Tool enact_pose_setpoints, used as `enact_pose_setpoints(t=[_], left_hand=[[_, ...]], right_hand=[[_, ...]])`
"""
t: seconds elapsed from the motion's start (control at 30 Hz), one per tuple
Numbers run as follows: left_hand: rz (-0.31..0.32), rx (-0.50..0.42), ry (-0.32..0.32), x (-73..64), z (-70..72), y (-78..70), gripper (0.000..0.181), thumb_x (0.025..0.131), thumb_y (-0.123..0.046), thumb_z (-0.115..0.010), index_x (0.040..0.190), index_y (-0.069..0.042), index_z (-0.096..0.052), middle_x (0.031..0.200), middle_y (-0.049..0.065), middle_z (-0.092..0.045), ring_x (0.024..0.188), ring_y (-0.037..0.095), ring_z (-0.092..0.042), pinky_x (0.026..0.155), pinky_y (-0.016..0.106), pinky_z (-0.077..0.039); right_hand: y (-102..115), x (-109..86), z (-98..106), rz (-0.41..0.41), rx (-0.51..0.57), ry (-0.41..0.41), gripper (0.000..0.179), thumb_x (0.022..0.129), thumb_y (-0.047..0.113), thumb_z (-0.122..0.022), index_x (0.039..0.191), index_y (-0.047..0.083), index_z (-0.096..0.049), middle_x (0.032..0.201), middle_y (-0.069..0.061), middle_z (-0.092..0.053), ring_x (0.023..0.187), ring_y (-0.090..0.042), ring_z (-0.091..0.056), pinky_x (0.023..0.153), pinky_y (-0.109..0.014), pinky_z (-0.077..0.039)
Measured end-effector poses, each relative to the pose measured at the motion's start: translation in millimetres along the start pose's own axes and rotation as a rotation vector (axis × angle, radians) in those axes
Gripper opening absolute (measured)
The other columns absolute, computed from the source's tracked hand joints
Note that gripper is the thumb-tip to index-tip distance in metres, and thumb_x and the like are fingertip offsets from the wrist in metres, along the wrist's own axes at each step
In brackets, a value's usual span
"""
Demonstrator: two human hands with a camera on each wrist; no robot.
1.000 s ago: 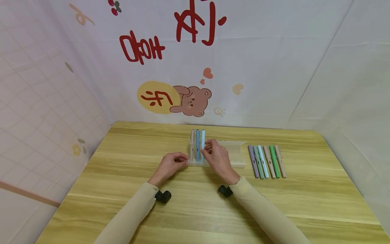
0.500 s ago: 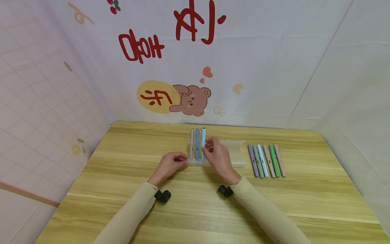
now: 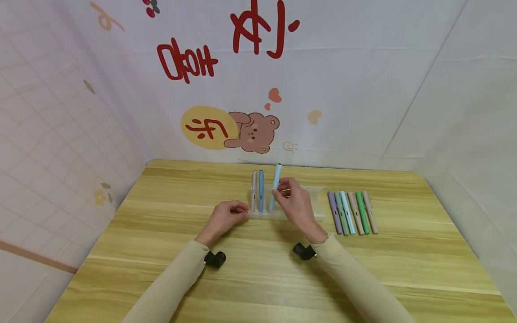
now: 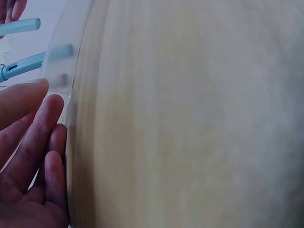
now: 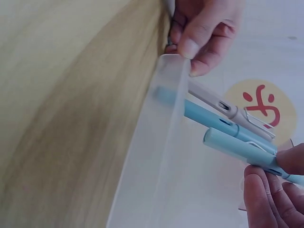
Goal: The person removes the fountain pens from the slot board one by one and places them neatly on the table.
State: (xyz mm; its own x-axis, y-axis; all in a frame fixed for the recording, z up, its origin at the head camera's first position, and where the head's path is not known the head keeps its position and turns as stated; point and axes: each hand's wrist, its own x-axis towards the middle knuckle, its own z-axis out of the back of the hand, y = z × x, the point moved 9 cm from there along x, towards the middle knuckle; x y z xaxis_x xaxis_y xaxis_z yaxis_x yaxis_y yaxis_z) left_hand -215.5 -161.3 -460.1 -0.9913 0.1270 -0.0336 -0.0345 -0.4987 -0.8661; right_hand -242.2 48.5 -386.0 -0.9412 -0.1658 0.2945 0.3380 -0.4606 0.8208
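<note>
In the head view, my right hand [image 3: 296, 202] pinches a light blue pen [image 3: 277, 176] between thumb and fingers. The pen leans slightly right, and the right wrist view shows its lower end [image 5: 218, 138] apart from the front wall of a translucent pen case [image 5: 149, 142]. Two capped pens stand in that case: a pinkish-beige one [image 3: 254, 190] at the left end and a blue one [image 3: 261, 190] beside it. My left hand [image 3: 226, 220] holds the case's left corner; its thumb [image 5: 191, 45] lies on the corner in the right wrist view.
Right of the case lies a row of several pens, among them a purple one [image 3: 335, 213], a green one [image 3: 362, 213] and a beige one [image 3: 370, 213]. The wooden table [image 3: 258, 278] meets a printed cloth backdrop [image 3: 347, 89] at the back.
My right hand has drawn the light blue pen upward and to the right, away from the blue pen, and it now tilts. The left hand stays at the case corner.
</note>
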Motion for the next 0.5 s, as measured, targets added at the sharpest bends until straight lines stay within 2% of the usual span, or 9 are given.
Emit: enact_pose_setpoints(t=[0.2,0.5], left_hand=[[-0.005,-0.003,0.0,0.0,0.2,-1.5,0.015,0.092,-0.009,-0.078,0.106,-0.009,-0.078,0.093,-0.002,-0.076,0.088,0.012,-0.068,0.085,0.034,-0.052],[-0.017,0.005,0.005,0.5,0.2,-2.3,0.014,0.091,-0.009,-0.078,0.106,-0.009,-0.077,0.092,-0.002,-0.076,0.087,0.012,-0.068,0.084,0.033,-0.051]], right_hand=[[1,-0.5,10,-0.014,0.011,-0.005,0.034,0.097,0.013,-0.074,0.127,0.002,-0.064,0.105,-0.011,-0.075,0.096,-0.028,-0.074,0.085,-0.041,-0.06],[0,-3.3,24,-0.013,0.021,-0.015,0.026,0.097,0.016,-0.075,0.118,0.003,-0.069,0.104,-0.011,-0.074,0.093,-0.027,-0.074,0.083,-0.041,-0.06]])
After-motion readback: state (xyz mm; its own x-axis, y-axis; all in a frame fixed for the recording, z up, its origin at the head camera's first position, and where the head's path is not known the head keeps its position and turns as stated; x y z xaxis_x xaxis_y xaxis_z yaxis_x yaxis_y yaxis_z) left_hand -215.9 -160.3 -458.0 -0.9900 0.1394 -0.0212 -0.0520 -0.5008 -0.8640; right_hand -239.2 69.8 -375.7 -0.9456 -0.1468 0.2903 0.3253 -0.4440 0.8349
